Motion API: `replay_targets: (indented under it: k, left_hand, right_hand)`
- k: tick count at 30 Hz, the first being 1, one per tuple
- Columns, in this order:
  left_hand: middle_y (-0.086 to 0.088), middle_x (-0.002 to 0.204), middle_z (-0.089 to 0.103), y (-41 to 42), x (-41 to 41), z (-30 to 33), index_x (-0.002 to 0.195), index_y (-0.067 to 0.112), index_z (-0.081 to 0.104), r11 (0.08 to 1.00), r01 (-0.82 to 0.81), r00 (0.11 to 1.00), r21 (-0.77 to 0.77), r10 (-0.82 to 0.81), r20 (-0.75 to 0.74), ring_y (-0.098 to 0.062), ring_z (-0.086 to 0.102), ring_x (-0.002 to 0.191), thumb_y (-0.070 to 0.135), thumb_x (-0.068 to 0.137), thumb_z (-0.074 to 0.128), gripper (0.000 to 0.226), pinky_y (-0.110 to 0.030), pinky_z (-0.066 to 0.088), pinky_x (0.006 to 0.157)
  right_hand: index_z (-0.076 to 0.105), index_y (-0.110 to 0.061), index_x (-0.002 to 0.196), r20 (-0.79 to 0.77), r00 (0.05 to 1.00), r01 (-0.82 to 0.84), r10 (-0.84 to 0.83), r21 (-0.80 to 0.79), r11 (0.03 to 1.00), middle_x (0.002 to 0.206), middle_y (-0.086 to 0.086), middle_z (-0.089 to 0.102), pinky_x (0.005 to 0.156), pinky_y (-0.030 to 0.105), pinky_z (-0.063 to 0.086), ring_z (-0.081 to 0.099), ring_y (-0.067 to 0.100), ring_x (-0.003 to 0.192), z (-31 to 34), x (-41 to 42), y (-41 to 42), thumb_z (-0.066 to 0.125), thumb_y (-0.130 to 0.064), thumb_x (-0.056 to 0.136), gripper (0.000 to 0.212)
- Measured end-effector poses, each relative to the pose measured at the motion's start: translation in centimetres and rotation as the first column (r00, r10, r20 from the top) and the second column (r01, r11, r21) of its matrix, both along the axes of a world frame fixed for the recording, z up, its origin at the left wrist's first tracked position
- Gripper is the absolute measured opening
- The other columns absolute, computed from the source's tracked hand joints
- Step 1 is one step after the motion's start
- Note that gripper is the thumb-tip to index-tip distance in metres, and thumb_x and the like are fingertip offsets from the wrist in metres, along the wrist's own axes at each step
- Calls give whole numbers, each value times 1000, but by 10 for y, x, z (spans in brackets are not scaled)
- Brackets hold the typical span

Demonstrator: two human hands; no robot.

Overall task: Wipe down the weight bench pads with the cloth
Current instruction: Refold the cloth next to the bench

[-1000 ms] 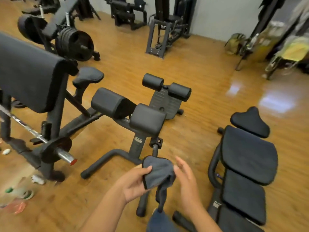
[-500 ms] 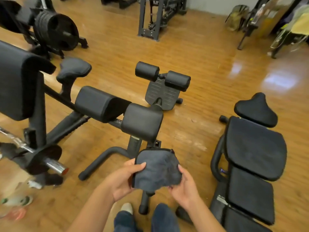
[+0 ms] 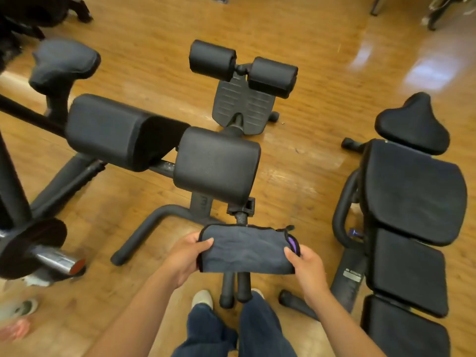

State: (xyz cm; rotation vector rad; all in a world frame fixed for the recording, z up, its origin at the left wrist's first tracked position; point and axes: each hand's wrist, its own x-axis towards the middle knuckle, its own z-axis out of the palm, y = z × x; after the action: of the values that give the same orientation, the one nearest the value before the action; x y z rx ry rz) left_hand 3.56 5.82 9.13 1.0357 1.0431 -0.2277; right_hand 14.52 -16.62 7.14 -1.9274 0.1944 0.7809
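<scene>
A folded dark grey cloth (image 3: 244, 249) with a purple edge is stretched flat between both hands, just below the bench. My left hand (image 3: 185, 256) grips its left end and my right hand (image 3: 307, 264) grips its right end. Straight ahead stands a back-extension bench with two black thigh pads, the right pad (image 3: 216, 164) nearest the cloth and the left pad (image 3: 108, 130) beside it. Two black roller pads (image 3: 242, 67) sit above its footplate (image 3: 243, 106) farther away. The cloth touches no pad.
A flat bench with several black pads (image 3: 412, 191) lies at the right. A preacher-curl machine with seat (image 3: 64, 64) and a loaded barbell end (image 3: 59, 258) stands at the left. Bench frame tubes (image 3: 154, 228) and my feet (image 3: 203, 298) are on the wooden floor below.
The bunched cloth has been spread and folded into a flat strip held at both ends. My view has tilted down and moved closer to the back-extension bench.
</scene>
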Motion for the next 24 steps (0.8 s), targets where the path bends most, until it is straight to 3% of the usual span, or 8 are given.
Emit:
replay_targets:
  k: [6,12,16,24]
  left_hand:
    - [-11,100,72,6,1,-48,107,9,61,1000,-28,998,-2,28,-54,-25,68,93,8,94,50,17,-35,55,74]
    - [-15,106,69,7,-7,-91,112,4,59,997,-47,991,-68,38,-128,-28,66,98,6,94,49,21,-39,54,79]
    - [-13,102,69,5,-5,-106,106,7,60,997,-52,986,-49,43,-158,-26,66,93,5,94,50,16,-38,54,78]
    - [-9,93,67,-6,3,-114,91,12,60,996,-72,971,57,83,-224,-23,64,85,5,94,50,12,-33,51,65]
  right_hand:
    - [64,-20,84,-38,999,14,-15,-29,999,89,1,67,69,26,47,61,14,84,-46,-5,8,56,-18,92,12]
    - [62,-18,80,-112,992,42,-51,-74,996,82,-3,65,59,19,42,59,8,75,-79,-11,13,54,-15,92,15]
    - [63,-15,81,-133,990,31,-42,-87,996,81,-3,64,54,14,42,59,12,75,-90,-10,17,53,-14,93,15]
    - [63,-19,85,-174,982,45,-73,-164,985,90,5,68,77,34,50,62,21,87,-105,-20,26,53,-19,93,14]
